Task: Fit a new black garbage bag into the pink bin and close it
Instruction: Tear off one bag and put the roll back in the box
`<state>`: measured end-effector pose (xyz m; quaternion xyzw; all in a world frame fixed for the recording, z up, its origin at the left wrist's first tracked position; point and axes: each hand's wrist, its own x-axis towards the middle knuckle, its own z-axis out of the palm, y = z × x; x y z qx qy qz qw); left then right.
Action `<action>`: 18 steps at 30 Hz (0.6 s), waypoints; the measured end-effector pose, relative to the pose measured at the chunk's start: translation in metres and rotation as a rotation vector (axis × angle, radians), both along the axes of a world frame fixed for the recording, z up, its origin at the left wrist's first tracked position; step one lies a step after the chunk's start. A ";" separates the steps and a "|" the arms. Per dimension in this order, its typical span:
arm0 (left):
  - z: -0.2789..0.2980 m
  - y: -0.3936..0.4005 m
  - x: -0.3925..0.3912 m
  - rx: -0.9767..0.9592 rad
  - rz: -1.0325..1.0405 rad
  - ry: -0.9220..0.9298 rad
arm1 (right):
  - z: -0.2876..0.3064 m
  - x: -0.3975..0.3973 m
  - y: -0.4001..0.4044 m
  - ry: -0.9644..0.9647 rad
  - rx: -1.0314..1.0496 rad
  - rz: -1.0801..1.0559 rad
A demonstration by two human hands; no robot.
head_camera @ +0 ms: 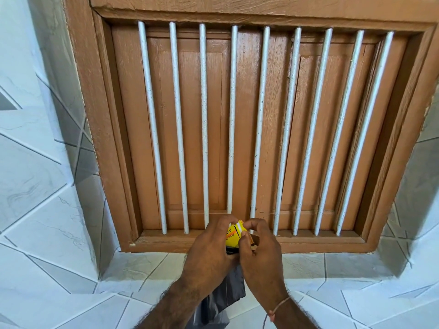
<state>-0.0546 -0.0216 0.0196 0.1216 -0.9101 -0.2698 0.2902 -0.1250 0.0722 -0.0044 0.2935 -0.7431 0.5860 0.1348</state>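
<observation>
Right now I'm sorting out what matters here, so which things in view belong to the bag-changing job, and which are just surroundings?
Belongs to the job:
- black bag hanging below the hands
- yellow packet, held by both the left hand and right hand

Just surroundings:
- brown wooden shutter
- white bars in front of it
- tiled wall
- tiled sill

The pink bin is not in view.

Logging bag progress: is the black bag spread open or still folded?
Folded: black bag hangs as a narrow flat strip below both hands at the yellow box.
</observation>
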 end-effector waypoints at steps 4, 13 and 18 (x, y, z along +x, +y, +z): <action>0.000 -0.001 0.000 -0.054 -0.012 0.053 | 0.003 -0.002 0.001 0.044 -0.017 0.009; 0.001 -0.003 -0.002 -0.028 0.012 0.068 | -0.002 -0.004 0.002 0.122 -0.030 0.079; 0.002 -0.002 -0.003 -0.023 0.007 0.035 | -0.004 -0.009 -0.001 0.037 -0.077 0.039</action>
